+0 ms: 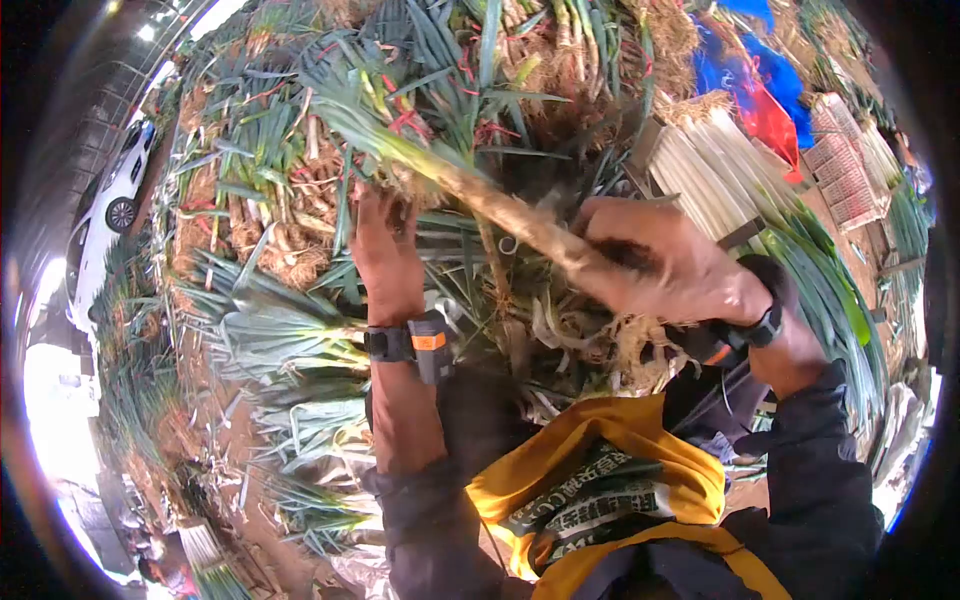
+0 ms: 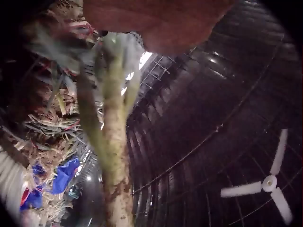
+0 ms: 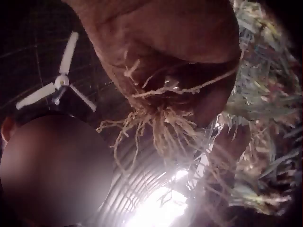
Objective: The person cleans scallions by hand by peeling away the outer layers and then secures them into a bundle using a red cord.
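Observation:
A long leek (image 1: 520,220) slants across the head view, green leaves at upper left and a soil-stained shaft toward the lower right. My right hand (image 1: 680,260) grips it near the root end; in the right wrist view, pale stringy roots (image 3: 158,123) stick out below the curled fingers. Just below the leafy part is my left hand (image 1: 387,260), its fingertips hidden, so I cannot tell whether they hold it. In the left wrist view the leek's shaft (image 2: 116,156) stands upright and its leaves reach the edge of the hand (image 2: 161,21).
Bundles of leeks (image 1: 270,190) with red ties lie ahead and to the left. Trimmed white leeks (image 1: 705,160) are stacked at right, near a blue sheet (image 1: 780,80) and red bag (image 1: 768,125). Loose roots and peelings (image 1: 570,330) lie below my hands. A white car (image 1: 110,220) stands far left.

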The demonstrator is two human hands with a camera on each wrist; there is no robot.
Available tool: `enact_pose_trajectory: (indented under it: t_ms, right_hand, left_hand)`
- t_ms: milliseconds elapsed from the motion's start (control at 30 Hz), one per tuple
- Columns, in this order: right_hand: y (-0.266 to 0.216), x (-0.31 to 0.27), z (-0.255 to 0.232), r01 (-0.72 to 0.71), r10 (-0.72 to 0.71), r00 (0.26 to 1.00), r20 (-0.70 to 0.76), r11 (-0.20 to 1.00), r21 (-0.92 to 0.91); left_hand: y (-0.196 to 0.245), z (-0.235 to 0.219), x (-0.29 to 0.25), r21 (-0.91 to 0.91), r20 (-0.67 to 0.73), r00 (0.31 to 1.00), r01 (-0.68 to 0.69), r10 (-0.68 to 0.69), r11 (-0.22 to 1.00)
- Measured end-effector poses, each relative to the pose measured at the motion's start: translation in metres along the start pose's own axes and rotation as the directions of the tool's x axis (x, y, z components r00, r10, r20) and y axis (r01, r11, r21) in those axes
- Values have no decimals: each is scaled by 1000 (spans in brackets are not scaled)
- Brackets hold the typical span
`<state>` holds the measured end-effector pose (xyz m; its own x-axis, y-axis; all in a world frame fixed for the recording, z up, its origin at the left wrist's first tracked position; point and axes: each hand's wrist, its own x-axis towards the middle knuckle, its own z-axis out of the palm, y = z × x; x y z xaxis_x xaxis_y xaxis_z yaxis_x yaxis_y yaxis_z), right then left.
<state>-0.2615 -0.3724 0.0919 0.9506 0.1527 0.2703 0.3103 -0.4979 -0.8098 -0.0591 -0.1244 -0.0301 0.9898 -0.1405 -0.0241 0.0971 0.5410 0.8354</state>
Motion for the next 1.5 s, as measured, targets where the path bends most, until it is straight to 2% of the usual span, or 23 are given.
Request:
enact_pose_trajectory:
  t_ms: [33, 100, 133, 233, 267, 367, 500, 567, 700, 767, 800, 900, 933, 1000, 1067, 1133, 1167, 1200, 1300, 1333, 1433, 1467, 1500]
  right_hand:
    - [18, 9, 11, 319, -322, 947, 9, 933, -168]
    - [25, 10, 39, 376, -367, 925, 97, 856, -356]
    - [41, 6, 59, 381, -383, 918, 107, 771, -511]
    - [73, 5, 86, 377, -350, 920, 179, 657, -653]
    - [78, 7, 94, 327, -306, 941, 145, 714, -619]
    - [82, 27, 99, 207, -160, 974, 158, 914, -348]
    - [60, 91, 100, 40, -45, 995, 85, 997, 61]
    - [51, 121, 101, -12, -29, 993, 119, 945, 327]
    - [53, 133, 113, 68, -62, 998, -28, 927, 368]
    - [50, 128, 113, 56, -33, 998, -55, 866, 497]
    - [51, 125, 110, -34, 38, 999, 3, 870, 492]
    - [55, 114, 110, -29, 46, 999, -23, 875, 484]
    - [58, 108, 114, -94, 108, 994, 18, 753, 652]
    - [72, 100, 125, -93, 142, 990, -12, 709, 699]
    - [72, 87, 126, -113, 185, 983, -5, 618, 778]
    - [81, 56, 132, -232, 269, 961, 63, 663, 712]
    - [86, 46, 130, -290, 309, 946, 95, 680, 673]
    - [90, 41, 126, -326, 341, 934, 110, 681, 656]
    - [133, 40, 121, -295, 258, 955, 146, 883, 366]
    - [160, 34, 131, -195, 186, 977, 101, 978, 80]
    - [217, 3, 157, -178, 206, 977, 51, 927, -331]
    - [223, -9, 158, -281, 346, 933, 100, 873, -398]
    - [245, -28, 167, -300, 390, 918, 75, 806, -511]
  left_hand:
    - [1, -5, 6, -42, 81, 997, 17, -13, 999]
    - [6, -11, 17, -120, 241, 970, 64, -33, 991]
    - [27, 20, -1, -201, 138, 990, 28, 0, 979]
    - [38, 13, -6, -247, 181, 983, 67, -22, 967]
    - [39, 13, -9, -321, 218, 976, 82, -11, 943]
    - [37, 12, -2, -121, 109, 993, -37, 51, 992]
    - [45, 18, -11, -266, 218, 976, 64, -5, 962]
    - [42, 20, -9, -257, 184, 983, 29, 19, 966]
    - [51, 22, -9, -176, 150, 981, -95, 123, 980]
    - [53, 18, -11, -169, 185, 981, -32, 63, 985]
    - [51, 19, -12, -170, 177, 982, -32, 62, 985]
    - [47, 26, -19, -114, 189, 980, -32, 53, 993]
    - [44, 26, -19, -78, 206, 977, -38, 53, 996]
    - [39, 27, -22, -20, 249, 968, -11, 16, 1000]
    - [37, 26, -19, -22, 138, 990, -11, 14, 1000]
    - [39, 11, -1, -62, 77, 996, -39, 44, 997]
    - [45, 6, 8, -222, 133, 988, -49, 80, 974]
    - [49, 0, 11, -229, 130, 989, -33, 64, 973]
    - [55, -2, 6, -211, 96, 990, -81, 103, 974]
    - [53, 0, 6, -204, 88, 988, -106, 126, 973]
    - [51, -6, 7, -133, 4, 979, -200, 202, 971]
    - [52, -5, 4, -94, -24, 973, -232, 231, 968]
    - [51, -1, -2, -76, -53, 961, -276, 273, 958]
